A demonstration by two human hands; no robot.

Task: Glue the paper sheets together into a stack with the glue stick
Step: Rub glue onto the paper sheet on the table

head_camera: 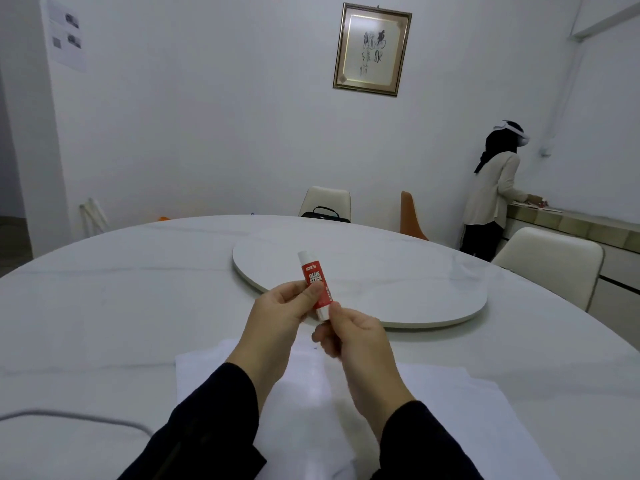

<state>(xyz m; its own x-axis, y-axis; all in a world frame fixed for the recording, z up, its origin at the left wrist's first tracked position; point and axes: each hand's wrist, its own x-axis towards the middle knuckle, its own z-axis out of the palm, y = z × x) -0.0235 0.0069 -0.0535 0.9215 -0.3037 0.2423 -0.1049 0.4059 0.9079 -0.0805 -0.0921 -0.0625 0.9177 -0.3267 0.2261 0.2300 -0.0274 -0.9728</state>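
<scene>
One glue stick (314, 285) is held above the round white table (104, 306) by two hands. It is a red tube printed GLUE STICK, white cap uppermost, white base below, tilted slightly left. The left hand (284, 310) grips its body with curled fingers; the right hand (349, 332) pinches the base. White paper sheets (450, 403) lie overlapped under the forearms near the table's front edge; their number cannot be counted. One round turntable (398, 278) lies just beyond the hands. Bare tabletop extends left. One grey cable (69, 415) crosses the front left. Three chairs (550, 261) stand around the far side.
</scene>
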